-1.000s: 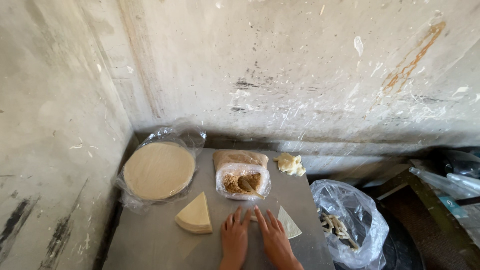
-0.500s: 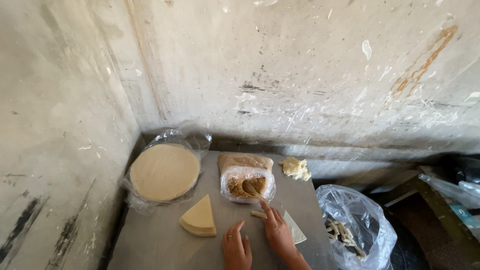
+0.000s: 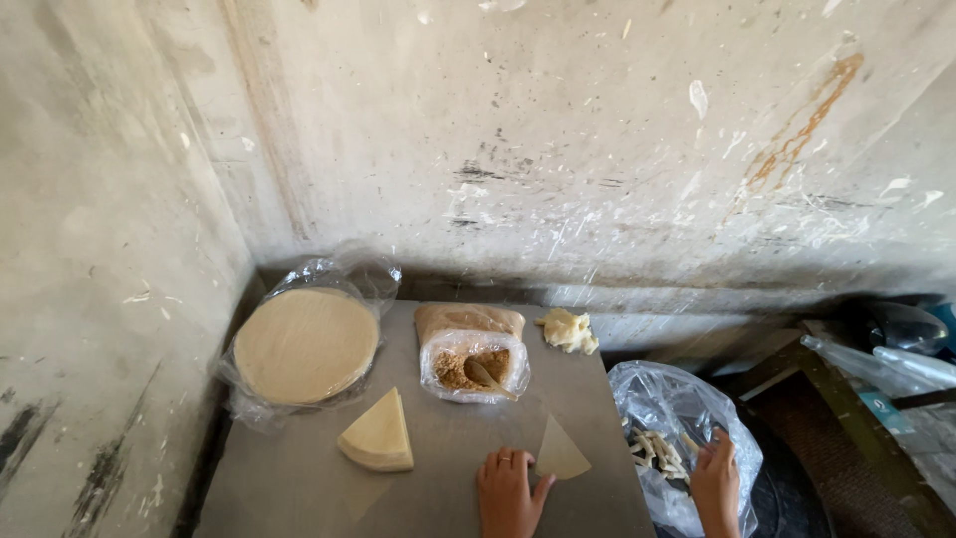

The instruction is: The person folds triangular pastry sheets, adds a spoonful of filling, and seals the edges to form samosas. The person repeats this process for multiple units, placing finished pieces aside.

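Note:
My left hand (image 3: 509, 492) lies flat on the grey table (image 3: 299, 478), fingers spread, its fingertips touching a thin triangular pastry sheet (image 3: 560, 453). My right hand (image 3: 716, 484) is off the table's right edge, at the rim of a clear plastic bag (image 3: 665, 408) that holds several rolled pastry pieces (image 3: 652, 450); what its fingers hold is hidden. A wedge-shaped stack of cut sheets (image 3: 378, 434) sits left of my left hand. Behind it stands a bag of brown crumbly filling (image 3: 470, 357) with a spoon (image 3: 488, 378) in it.
A round stack of pastry sheets (image 3: 305, 344) in clear plastic lies at the table's back left. A pale lump of dough (image 3: 568, 330) sits at the back right. Stained concrete walls close the left and back sides. Dark clutter and plastic lie to the right.
My right hand left the triangular sheet and moved right, off the table to the plastic bag. My left hand moved right to the sheet. The view shifted slightly.

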